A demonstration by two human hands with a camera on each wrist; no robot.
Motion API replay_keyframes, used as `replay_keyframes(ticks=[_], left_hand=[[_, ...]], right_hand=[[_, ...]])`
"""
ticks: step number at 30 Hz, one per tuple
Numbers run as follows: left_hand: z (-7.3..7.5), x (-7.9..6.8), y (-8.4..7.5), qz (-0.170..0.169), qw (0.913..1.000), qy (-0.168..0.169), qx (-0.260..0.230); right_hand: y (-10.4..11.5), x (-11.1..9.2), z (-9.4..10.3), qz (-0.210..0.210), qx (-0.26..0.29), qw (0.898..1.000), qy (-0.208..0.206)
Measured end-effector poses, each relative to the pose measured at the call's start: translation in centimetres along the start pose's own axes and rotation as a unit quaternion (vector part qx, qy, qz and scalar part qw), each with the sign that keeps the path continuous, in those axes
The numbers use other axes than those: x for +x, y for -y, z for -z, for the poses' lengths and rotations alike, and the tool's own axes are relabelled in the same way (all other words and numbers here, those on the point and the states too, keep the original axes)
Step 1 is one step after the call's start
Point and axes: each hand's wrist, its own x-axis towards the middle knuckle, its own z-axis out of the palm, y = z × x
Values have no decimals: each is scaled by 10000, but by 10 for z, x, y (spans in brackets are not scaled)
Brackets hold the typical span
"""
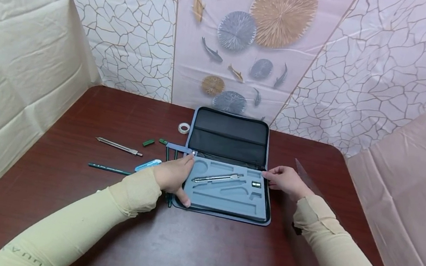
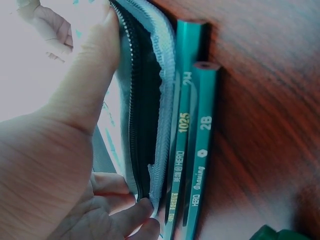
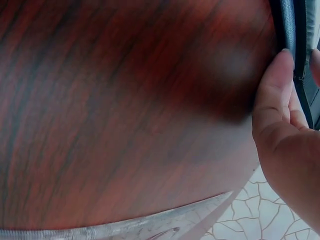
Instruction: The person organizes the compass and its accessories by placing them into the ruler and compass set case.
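1. Lying unfolded at the centre of the head view is a grey-blue, round-cornered zip case (image 1: 232, 137); its black-lined lid, crossed by a pocket edge, faces up in the upper half.
2. Filling its lower half is a pale grey-blue moulded tray (image 1: 210, 191) with round, curved and long straight recesses.
3. A slim silver metal compass (image 1: 217, 178) slants across the tray's middle; a small dark green-and-white block (image 1: 256, 184) sits at its right (too small to make out further).
4. The left hand (image 1: 173, 175), thumb spread wide from its fingers, touches the case's left edge; the right hand (image 1: 286, 179) pinches the right edge near the hinge, fingertips close together.
5. In the left wrist view, black zipper teeth line the edge, just beside green hexagonal pencils (image 2: 202, 115) marked 2H and 2B.
6. Left of centre in the head view, a second silver compass (image 1: 118, 146) and a dark green rectangular block (image 1: 148, 142) lie on the reddish-brown wood-grain table (image 1: 214, 253).
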Motion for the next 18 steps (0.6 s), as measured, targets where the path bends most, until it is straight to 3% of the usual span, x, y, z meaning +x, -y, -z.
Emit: replay_keyframes(ticks=[6,13,18], left_hand=[[0,0,-1,-8,10000,-23,-69],[-1,-1,3,64,9988,-10,-489],[5,-1,18,-121,9949,-76,-1002]], right_hand=[[3,0,0,-121,-4,9999,-48],[13,2,-3,-437,-161,9989,-51],[15,6,-2,-651,-191,9977,39]])
